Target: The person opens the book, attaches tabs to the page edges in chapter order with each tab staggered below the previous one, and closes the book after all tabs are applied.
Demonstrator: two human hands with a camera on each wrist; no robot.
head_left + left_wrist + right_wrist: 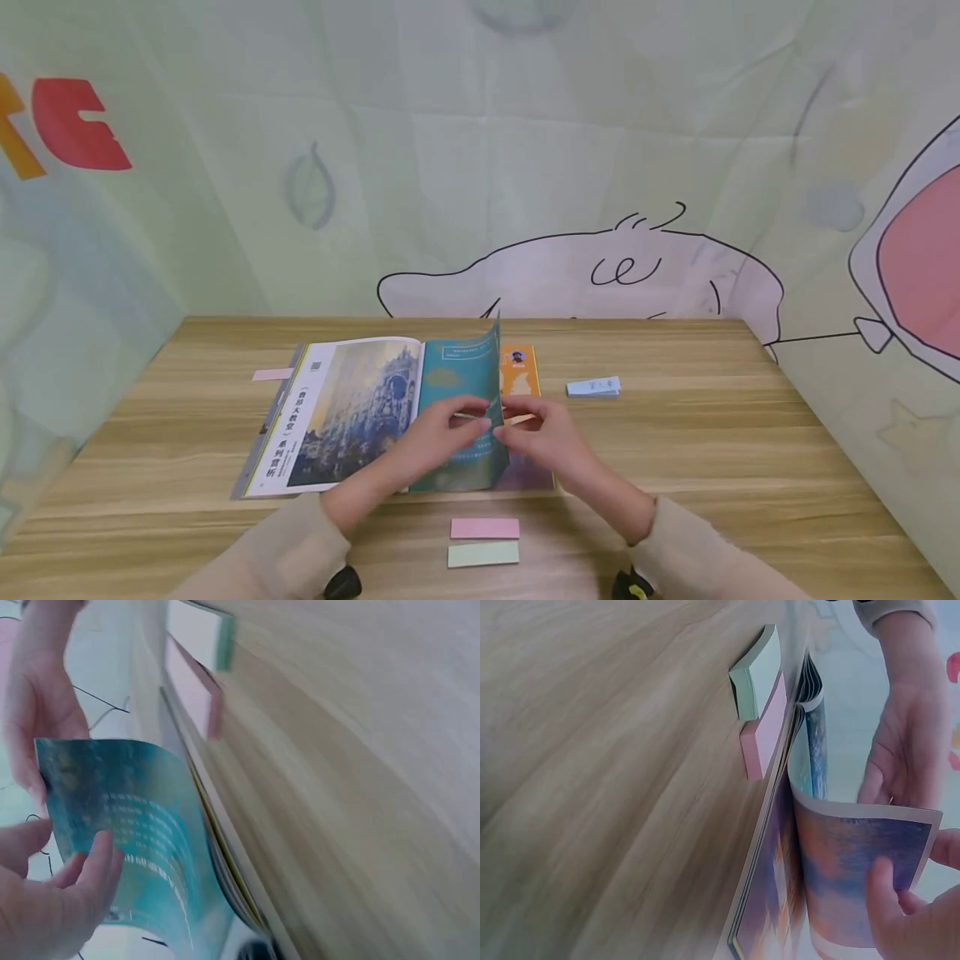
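An open magazine [360,417] lies on the table, a painting of a cathedral filling much of its left page. One teal page [457,375] stands raised and bowed near its right half. My left hand [442,433] pinches the free edge of that page, its fingers against the teal printed side in the left wrist view. From the other side my right hand [551,433] pinches the same edge, thumb on the page's painted face [847,855] in the right wrist view. Beneath the raised page, an orange and purple page [525,375] partly shows.
A pink sticky-note pad [484,528] and a pale green pad [483,554] lie in front of the magazine. To its right is a light blue pad [593,387] with handwriting. A pink tab [272,374] sticks out at the magazine's left edge. Behind the wooden table [697,450] hangs a printed cloth [450,192].
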